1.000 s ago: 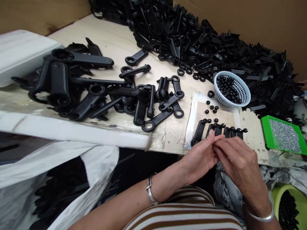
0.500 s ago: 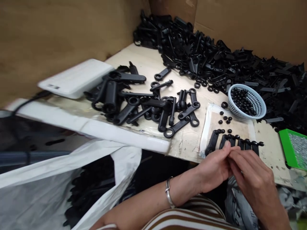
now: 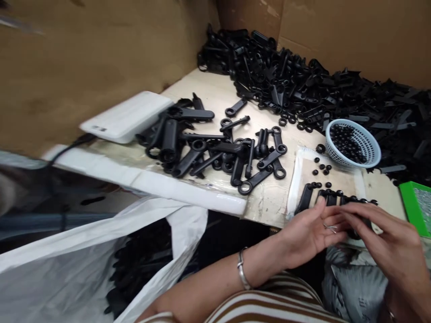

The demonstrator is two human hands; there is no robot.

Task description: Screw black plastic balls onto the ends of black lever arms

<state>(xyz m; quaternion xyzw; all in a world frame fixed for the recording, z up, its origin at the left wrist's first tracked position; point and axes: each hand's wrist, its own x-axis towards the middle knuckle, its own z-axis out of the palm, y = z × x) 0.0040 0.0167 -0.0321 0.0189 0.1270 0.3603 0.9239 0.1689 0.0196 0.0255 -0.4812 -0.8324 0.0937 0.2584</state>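
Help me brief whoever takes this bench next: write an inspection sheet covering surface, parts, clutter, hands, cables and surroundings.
Surface: pale tabletop, dark marks near the front edge; white strip along its left front.
Parts: row of black arms on a mat, partly hidden; loose black beads, more in the light-blue basket; green tray of silvery bits, cut off by the frame.
Clutter: jumbled ring-ended arms; large pile of black parts behind.
Hands: left hand palm up, silvery piece against its fingers; right hand over its fingertips, grip hidden.
Cables: dark cable from white device.
Surroundings: cardboard walls; open white bag below.
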